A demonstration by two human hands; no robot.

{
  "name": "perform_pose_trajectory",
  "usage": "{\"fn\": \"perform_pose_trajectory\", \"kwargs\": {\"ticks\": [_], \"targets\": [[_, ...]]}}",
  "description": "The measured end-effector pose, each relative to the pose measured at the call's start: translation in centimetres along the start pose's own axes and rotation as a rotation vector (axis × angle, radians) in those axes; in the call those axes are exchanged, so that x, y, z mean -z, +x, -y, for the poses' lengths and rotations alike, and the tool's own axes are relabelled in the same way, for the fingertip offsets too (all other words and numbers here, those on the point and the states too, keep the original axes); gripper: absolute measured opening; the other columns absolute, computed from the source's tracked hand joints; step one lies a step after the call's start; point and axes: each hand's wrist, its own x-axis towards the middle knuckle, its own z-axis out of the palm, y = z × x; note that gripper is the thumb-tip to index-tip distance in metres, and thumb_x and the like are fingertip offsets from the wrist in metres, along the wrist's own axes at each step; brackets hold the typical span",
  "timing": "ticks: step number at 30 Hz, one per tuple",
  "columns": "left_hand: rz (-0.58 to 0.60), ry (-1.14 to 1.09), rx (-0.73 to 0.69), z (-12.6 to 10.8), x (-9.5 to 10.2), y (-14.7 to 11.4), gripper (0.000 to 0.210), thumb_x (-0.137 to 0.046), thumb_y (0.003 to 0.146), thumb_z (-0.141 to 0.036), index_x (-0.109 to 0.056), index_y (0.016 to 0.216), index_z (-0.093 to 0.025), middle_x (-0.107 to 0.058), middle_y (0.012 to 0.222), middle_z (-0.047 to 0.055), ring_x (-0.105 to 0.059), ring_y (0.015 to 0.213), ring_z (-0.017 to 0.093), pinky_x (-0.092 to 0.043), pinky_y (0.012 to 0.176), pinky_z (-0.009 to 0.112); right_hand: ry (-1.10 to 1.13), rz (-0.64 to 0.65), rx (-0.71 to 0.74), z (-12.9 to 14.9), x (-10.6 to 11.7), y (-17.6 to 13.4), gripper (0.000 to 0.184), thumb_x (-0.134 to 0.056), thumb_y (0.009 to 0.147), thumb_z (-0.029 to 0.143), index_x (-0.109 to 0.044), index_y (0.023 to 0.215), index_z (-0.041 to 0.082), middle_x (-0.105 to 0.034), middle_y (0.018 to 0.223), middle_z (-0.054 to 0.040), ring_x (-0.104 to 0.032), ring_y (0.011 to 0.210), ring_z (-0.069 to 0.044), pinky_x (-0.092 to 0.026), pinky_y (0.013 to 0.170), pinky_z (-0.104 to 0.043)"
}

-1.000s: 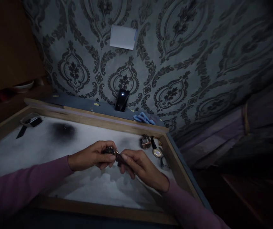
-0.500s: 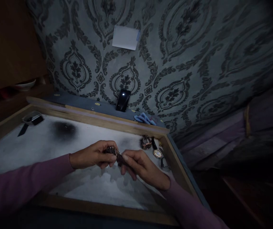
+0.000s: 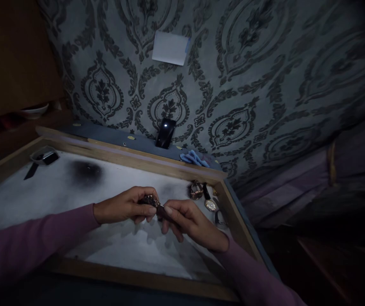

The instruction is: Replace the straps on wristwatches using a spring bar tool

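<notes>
A wristwatch [image 3: 150,200] with a dark brown strap is held between my two hands, above the white floor of a wooden-rimmed tray [image 3: 128,163]. My left hand [image 3: 131,206] is closed around the watch case, thumb and fingers pinching its edge. The strap [image 3: 165,213] is pinched in my right hand [image 3: 187,221], between thumb and fingers. Part of the case and the far side of the strap are hidden by my fingers. Just beyond my right hand lie a rose-gold watch [image 3: 195,190], a gold-faced watch [image 3: 210,205] and another dark strap piece [image 3: 219,219].
A smartwatch [image 3: 50,158] sits in the tray's far left corner. Behind the tray, a phone [image 3: 165,134] leans on the patterned wall, with a blue cloth [image 3: 195,158] beside it. A white card [image 3: 170,48] is fixed on the wall. A purple curtain [image 3: 303,182] hangs at right.
Both hands keep nearly the same hold on the watch and its strap. The view has shifted very slightly.
</notes>
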Motion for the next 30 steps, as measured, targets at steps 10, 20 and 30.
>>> {"fn": "perform_pose_trajectory", "kwargs": {"ticks": [10, 20, 30], "targets": [[0.019, -0.055, 0.011, 0.18, 0.11, 0.08, 0.026, -0.063, 0.085, -0.037, -0.052, 0.086, -0.014, -0.056, 0.065, -0.003, -0.040, 0.047, 0.006, -0.030, 0.045, 0.019, -0.005, 0.003, 0.022, -0.08, -0.02, 0.00, 0.046, -0.048, 0.093, 0.053, -0.062, 0.078, 0.012, -0.064, 0.066, -0.0024, -0.044, 0.039, -0.004, -0.033, 0.041, -0.017], [0.038, -0.142, -0.005, 0.68, 0.25, 0.18, 0.022, -0.064, 0.084, -0.033, -0.052, 0.085, -0.015, -0.057, 0.065, -0.003, -0.039, 0.045, 0.005, -0.028, 0.043, 0.019, 0.001, 0.012, 0.029, -0.04, -0.02, 0.17, 0.045, -0.048, 0.093, 0.052, -0.063, 0.080, 0.012, -0.065, 0.066, -0.0035, -0.044, 0.038, -0.004, -0.032, 0.040, -0.017], [0.077, -0.081, 0.021, 0.58, 0.55, 0.14, 0.021, -0.063, 0.085, -0.033, -0.051, 0.087, -0.015, -0.055, 0.065, -0.004, -0.039, 0.046, 0.005, -0.026, 0.043, 0.018, -0.023, 0.023, 0.006, -0.34, -0.10, 0.17, 0.045, -0.047, 0.094, 0.053, -0.061, 0.080, 0.012, -0.065, 0.066, -0.0031, -0.045, 0.038, -0.004, -0.032, 0.040, -0.017]]}}
